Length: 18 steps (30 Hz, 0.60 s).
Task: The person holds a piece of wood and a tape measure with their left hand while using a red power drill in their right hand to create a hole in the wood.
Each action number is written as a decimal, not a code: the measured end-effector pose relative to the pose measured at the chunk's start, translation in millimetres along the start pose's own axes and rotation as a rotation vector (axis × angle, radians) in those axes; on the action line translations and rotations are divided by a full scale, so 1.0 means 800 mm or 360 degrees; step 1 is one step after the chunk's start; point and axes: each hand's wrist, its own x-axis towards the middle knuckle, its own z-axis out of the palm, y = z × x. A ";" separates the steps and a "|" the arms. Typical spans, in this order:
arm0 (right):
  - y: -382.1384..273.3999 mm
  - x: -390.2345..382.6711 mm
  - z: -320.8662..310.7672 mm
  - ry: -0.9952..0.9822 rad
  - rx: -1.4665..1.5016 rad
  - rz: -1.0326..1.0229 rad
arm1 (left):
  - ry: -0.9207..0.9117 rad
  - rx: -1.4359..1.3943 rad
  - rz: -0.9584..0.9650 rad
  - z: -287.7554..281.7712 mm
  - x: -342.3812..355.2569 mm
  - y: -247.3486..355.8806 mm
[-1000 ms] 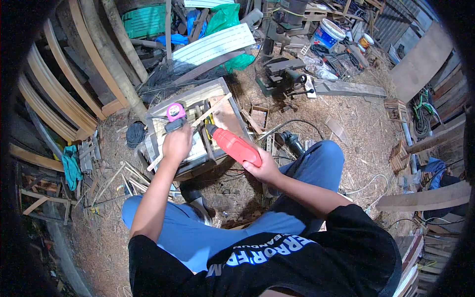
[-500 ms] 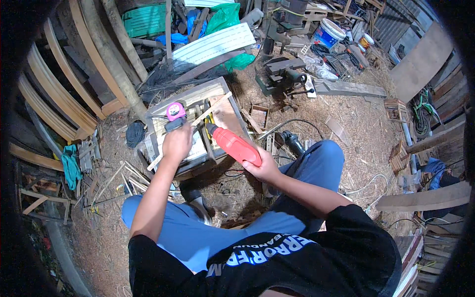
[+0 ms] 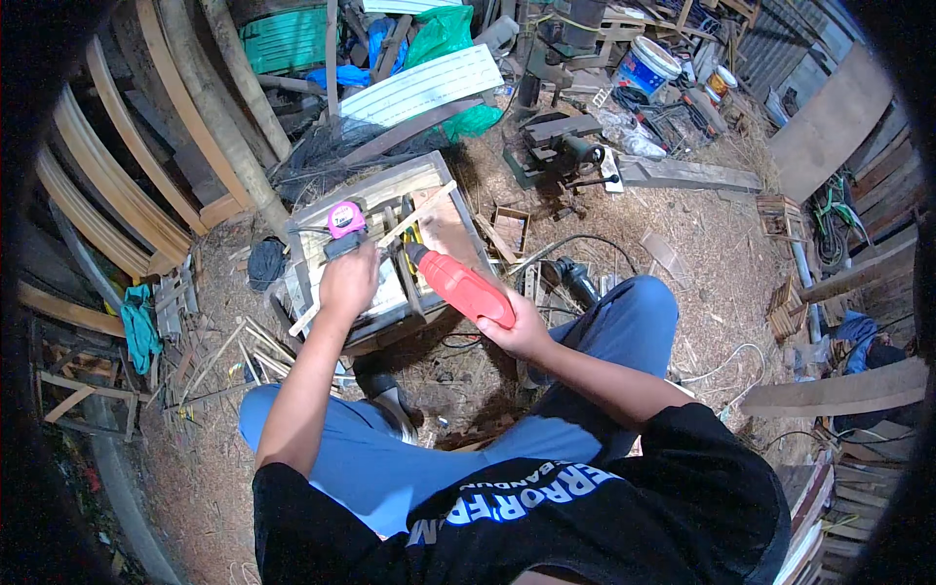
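Observation:
In front of me stands a wooden box-like bench (image 3: pixel 300 226) with a worn top edge and wood pieces inside it. My right hand (image 3: pixel 517 330) grips a red power drill (image 3: pixel 463 290), its dark front end pointing far left over the bench. My left hand (image 3: pixel 349 281) reaches over the bench's left part with its fingers closed around something dark. What that is, I cannot make out. Right beyond these fingers is a pink tape measure (image 3: pixel 345 219). A thin light wood strip (image 3: pixel 419 214) lies slantwise between the tape measure and the drill.
A black power tool (image 3: pixel 577 283) with a cable lies right of the bench. A small wooden tray (image 3: pixel 511 230) sits nearby. Farther back stand a metal vise (image 3: pixel 565 146) and a blue-white bucket (image 3: pixel 647 66). Curved wooden frames (image 3: pixel 127 185) lean at the left; wood scraps cover the ground.

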 end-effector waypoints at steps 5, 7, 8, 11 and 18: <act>0.005 0.000 -0.001 -0.0009 0.0008 0.0031 | 0.0015 0.0015 0.0016 0.001 0.001 -0.002; 0.003 0.001 -0.001 -0.0003 0.0001 0.0010 | -0.0023 0.0018 -0.0009 0.000 0.002 -0.001; 0.002 0.001 -0.002 -0.0008 0.0002 0.0010 | -0.0024 0.0018 -0.0007 -0.002 0.002 0.000; -0.001 0.002 -0.001 -0.0018 0.0017 -0.0002 | -0.0005 0.0018 0.0000 -0.003 0.001 -0.001; 0.005 0.001 0.001 -0.0004 -0.0010 0.0015 | 0.0015 0.0024 -0.0001 -0.002 0.000 -0.002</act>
